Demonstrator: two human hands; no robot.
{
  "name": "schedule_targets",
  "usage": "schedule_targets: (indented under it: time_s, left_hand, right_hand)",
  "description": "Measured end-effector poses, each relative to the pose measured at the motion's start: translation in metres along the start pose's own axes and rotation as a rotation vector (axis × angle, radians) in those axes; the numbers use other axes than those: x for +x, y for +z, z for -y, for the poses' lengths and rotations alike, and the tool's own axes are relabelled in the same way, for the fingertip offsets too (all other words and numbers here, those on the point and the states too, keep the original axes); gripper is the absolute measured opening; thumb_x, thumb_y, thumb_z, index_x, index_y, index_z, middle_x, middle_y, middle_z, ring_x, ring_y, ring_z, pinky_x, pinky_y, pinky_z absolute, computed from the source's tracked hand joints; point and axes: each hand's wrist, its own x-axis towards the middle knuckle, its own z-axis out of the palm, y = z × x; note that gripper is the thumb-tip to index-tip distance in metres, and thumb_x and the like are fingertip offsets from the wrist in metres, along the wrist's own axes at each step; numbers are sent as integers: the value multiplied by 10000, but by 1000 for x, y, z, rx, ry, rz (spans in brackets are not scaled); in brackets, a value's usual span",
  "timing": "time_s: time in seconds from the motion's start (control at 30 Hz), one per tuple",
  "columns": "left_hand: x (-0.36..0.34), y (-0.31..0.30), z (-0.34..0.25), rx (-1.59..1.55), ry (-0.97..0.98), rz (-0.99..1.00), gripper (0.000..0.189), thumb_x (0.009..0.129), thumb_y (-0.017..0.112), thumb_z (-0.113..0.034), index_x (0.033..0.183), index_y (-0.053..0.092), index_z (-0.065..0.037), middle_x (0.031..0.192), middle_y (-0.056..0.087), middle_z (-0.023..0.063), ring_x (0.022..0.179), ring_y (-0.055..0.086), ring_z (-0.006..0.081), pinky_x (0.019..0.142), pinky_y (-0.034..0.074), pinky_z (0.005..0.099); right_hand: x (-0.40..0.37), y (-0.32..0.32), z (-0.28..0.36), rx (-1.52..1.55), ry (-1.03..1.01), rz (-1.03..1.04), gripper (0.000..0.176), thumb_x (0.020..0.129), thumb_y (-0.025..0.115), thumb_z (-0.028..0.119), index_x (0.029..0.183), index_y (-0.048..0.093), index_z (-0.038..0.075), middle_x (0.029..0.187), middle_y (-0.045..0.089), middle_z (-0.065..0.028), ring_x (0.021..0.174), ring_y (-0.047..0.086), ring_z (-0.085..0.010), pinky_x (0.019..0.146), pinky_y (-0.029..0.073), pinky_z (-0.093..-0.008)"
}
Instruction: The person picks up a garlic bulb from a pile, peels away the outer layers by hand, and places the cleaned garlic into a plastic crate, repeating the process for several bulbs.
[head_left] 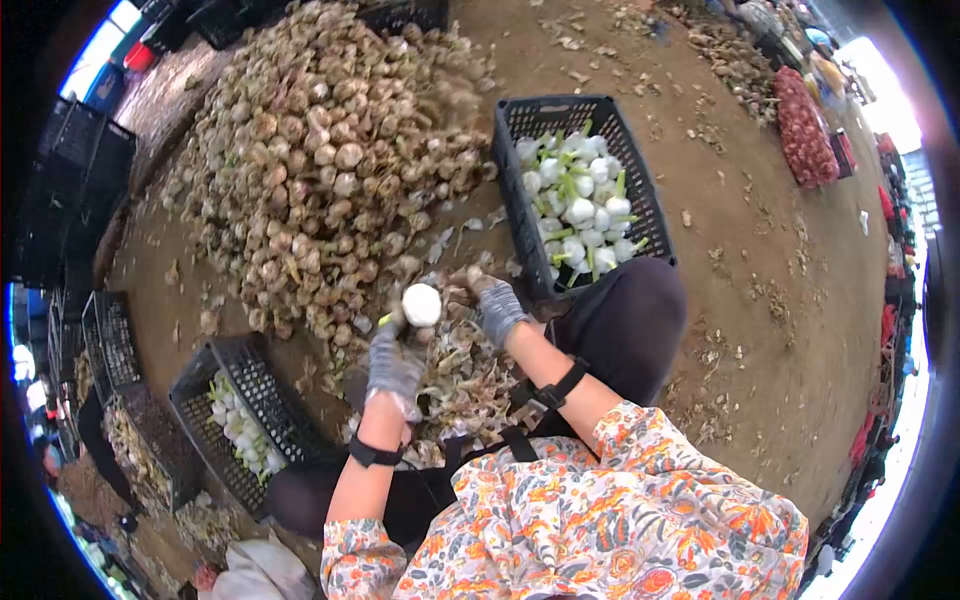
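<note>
My left hand, in a grey knit glove, grips a garlic bulb whose outer skin is off, so it shows smooth and white. My right hand, gloved too, is just right of the bulb and apart from it. Its fingers are curled closed near brown, skin-like scraps; what they hold, if anything, is not clear. Below both hands lies a heap of dry garlic skins. Beyond them rises a large pile of unpeeled garlic.
A black crate of white garlic bulbs with green stems stands by my right knee. Another black crate with such bulbs is by my left knee. A red mesh sack lies far right. Stacked black crates stand far left.
</note>
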Motion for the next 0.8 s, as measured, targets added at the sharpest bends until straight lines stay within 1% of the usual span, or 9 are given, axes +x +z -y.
schedule_targets:
  time_s: [0.1, 0.23, 0.3, 0.37, 0.5, 0.57, 0.67, 0.77, 0.8]
  left_hand:
    - [40, -34, 38, 454, 188, -48, 261, 770, 642, -199, 965, 597, -31, 877, 621, 52, 767, 592, 156, 678, 495, 275]
    - [51, -33, 48, 871, 376, 109, 482, 753, 670, -230, 1148, 510, -5, 1062, 579, 79, 929, 551, 163, 802, 454, 268]
    - [63, -41, 44, 1134, 322, 54, 531, 770, 627, -306, 1192, 478, -20, 1137, 547, 134, 1020, 533, 221, 855, 435, 297]
    - [73, -53, 40, 1507, 335, -64, 550, 765, 620, -322, 1207, 460, -35, 1132, 543, 162, 985, 542, 272, 827, 442, 339]
    - [135, -85, 38, 2051, 412, -248, 618, 750, 589, -397, 1261, 412, -99, 1218, 454, 231, 990, 527, 368, 797, 458, 395]
    - [165, -102, 49, 2070, 467, -227, 613, 740, 593, -396, 1278, 405, -170, 1263, 410, 229, 1022, 523, 352, 811, 457, 384]
    - [171, -96, 65, 2118, 195, -21, 576, 782, 537, -387, 1278, 385, -136, 1173, 489, 216, 997, 538, 314, 789, 457, 415]
    - [166, -109, 109, 2012, -301, 146, 487, 778, 491, -350, 1219, 445, -149, 1165, 504, 99, 901, 568, 296, 815, 409, 485]
    - [151, -147, 146, 2366, 258, 318, 482, 796, 465, -315, 1228, 424, -106, 1164, 507, 100, 914, 562, 309, 793, 426, 468]
  right_hand:
    - [-3, 9, -4, -83, 283, 50, 348, 808, 574, 366, 945, 541, 48, 825, 596, -89, 702, 602, -222, 599, 530, -351]
    - [33, -39, 1, 269, 57, -65, 324, 794, 560, 275, 986, 506, 20, 898, 586, -121, 747, 591, -214, 635, 521, -346]
    - [17, -43, 43, 929, -26, 167, 398, 763, 599, 336, 996, 506, 28, 938, 564, -103, 806, 569, -252, 677, 503, -367]
    - [14, -59, 60, 895, -281, 322, 438, 772, 582, 350, 1047, 491, 22, 949, 551, -106, 844, 550, -255, 729, 488, -364]
    - [70, -58, 41, 650, -19, 662, 440, 798, 570, 300, 1135, 487, 30, 984, 569, -112, 848, 565, -214, 647, 506, -296]
    - [65, 7, 30, -267, -114, 44, 349, 755, 641, 245, 1037, 573, 52, 893, 607, -106, 785, 587, -196, 573, 502, -254]
    - [153, 10, -42, -1881, -729, 111, 224, 747, 577, 148, 949, 615, 59, 865, 621, -122, 742, 599, -246, 669, 486, -337]
    - [197, 32, -77, -2179, -789, 474, 225, 682, 556, 81, 895, 607, 31, 857, 615, -161, 759, 598, -292, 653, 483, -364]
    - [212, 32, -92, -2245, -748, 451, 229, 674, 567, 84, 893, 615, 36, 865, 618, -155, 772, 598, -295, 665, 479, -367]
